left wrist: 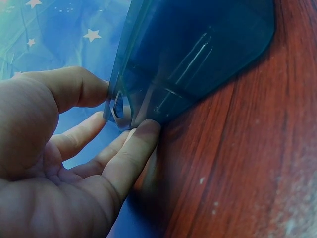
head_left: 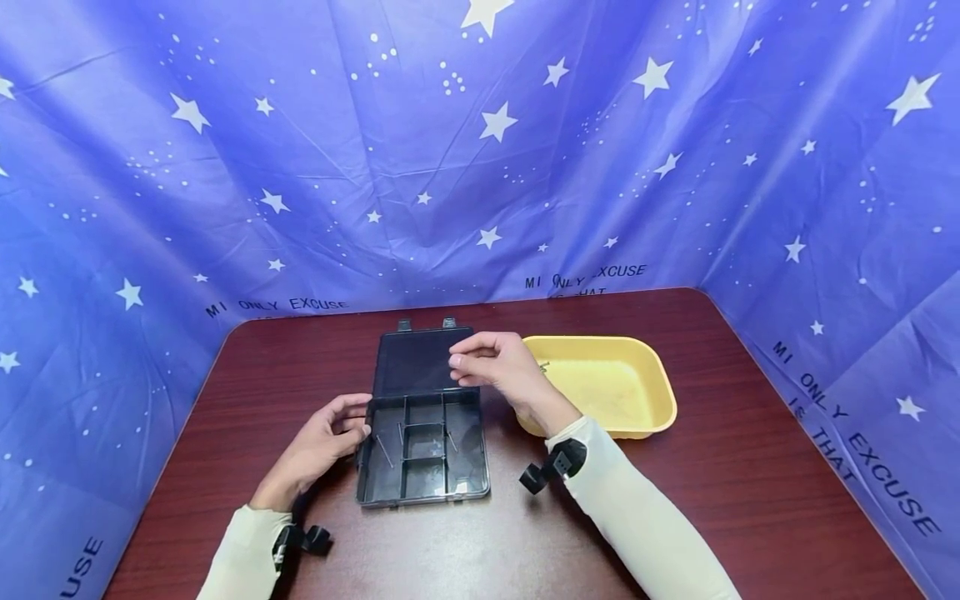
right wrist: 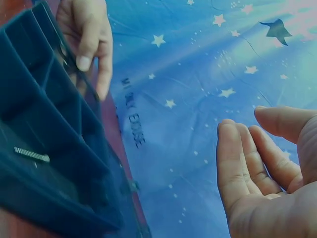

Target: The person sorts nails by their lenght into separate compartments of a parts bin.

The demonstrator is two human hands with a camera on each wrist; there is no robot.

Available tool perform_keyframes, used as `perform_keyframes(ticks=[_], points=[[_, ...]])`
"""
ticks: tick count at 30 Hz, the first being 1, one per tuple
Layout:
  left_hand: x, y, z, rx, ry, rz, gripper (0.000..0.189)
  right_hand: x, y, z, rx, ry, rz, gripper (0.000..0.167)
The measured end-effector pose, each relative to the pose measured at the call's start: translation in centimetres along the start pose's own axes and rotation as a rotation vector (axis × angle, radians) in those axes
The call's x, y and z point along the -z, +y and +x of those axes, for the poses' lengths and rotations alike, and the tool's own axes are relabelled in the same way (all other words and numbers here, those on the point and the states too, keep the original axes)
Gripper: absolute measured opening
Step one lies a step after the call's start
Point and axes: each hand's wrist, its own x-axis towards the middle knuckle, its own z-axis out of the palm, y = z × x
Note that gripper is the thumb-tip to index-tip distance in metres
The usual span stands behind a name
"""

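A dark plastic compartment box (head_left: 424, 502) lies on the table with its lid (head_left: 412, 362) folded back. My left hand (head_left: 324, 442) grips the box's left side, thumb at the rim and fingertips against the outer wall in the left wrist view. Long thin screws lie in it, one screw (head_left: 385, 451) in the left compartment and another screw (head_left: 452, 442) in the right one. A threaded screw (right wrist: 32, 154) shows in the right wrist view. Over the lid's right edge hovers my right hand (head_left: 504, 367), fingers loosely bent, with nothing visible between thumb and fingertips.
To the right of the box stands a yellow tub (head_left: 663, 392), with a few small screws (head_left: 544, 367) at its left end, partly hidden by the right hand. Star-patterned blue cloth (head_left: 420, 167) hangs around the dark red wooden table (head_left: 300, 358).
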Motion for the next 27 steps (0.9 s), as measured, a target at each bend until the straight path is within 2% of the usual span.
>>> perform_keyframes(ticks=[8, 15, 18, 23, 27], points=[[0.0, 0.2, 0.0, -0.001, -0.001, -0.002, 0.057, 3.4, -1.0, 0.0, 0.043, 0.058, -0.031, 0.031], [0.0, 0.3, 0.0, -0.002, 0.001, 0.008, 0.057, 6.9, -0.9, 0.4, 0.042, 0.125, -0.053, 0.036], [-0.1, 0.3, 0.0, -0.002, 0.001, 0.010, 0.057, 8.4, -0.5, 0.4, 0.031, 0.140, -0.070, 0.037], [-0.2, 0.3, -0.1, -0.001, 0.005, 0.011, 0.057, 10.6, 0.5, 0.3, -0.015, 0.175, -0.094, 0.028], [-0.2, 0.3, -0.2, 0.006, 0.006, 0.013, 0.057, 11.9, 1.3, 0.1, -0.064, 0.194, -0.173, 0.028]])
